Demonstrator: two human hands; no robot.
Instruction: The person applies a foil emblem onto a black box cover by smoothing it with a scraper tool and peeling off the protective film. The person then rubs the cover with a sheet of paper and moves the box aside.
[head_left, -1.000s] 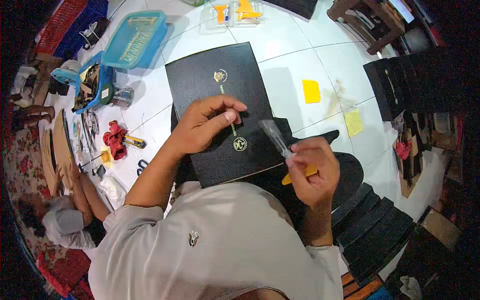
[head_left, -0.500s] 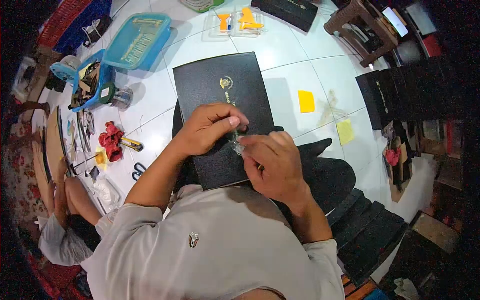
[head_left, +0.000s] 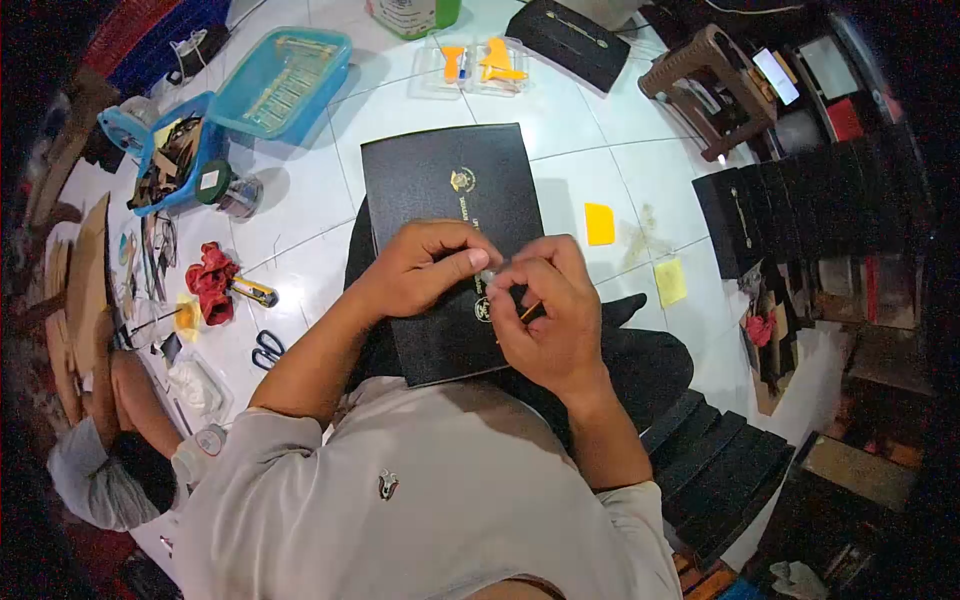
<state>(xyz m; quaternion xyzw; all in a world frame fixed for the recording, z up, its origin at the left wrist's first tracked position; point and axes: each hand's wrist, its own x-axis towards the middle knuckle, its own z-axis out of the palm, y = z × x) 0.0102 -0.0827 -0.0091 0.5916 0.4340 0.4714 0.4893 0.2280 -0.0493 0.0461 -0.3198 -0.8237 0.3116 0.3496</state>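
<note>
A black folder [head_left: 430, 180] with gold emblems and lettering lies across my lap. Above it, my left hand [head_left: 430, 268] is closed, thumb and index finger pinched together. My right hand [head_left: 552, 315] meets it fingertip to fingertip, also pinching. Between the fingertips is a small clear piece, like thin plastic, mostly hidden by the fingers. A thin yellowish stick [head_left: 530, 312] shows against the curled fingers of my right hand.
A yellow scraper [head_left: 599, 224] and a yellow paper [head_left: 670, 282] lie right on the tiles. Scissors [head_left: 267, 350], a cutter knife [head_left: 254, 291], a red cloth [head_left: 211, 283] and blue bins [head_left: 285, 85] are left. Black boxes [head_left: 715, 450] stand right. Another person [head_left: 100, 470] sits at left.
My hands have drawn closer together, and the clear piece between them shows less. The view has shifted slightly, so the folder appears a little lower.
</note>
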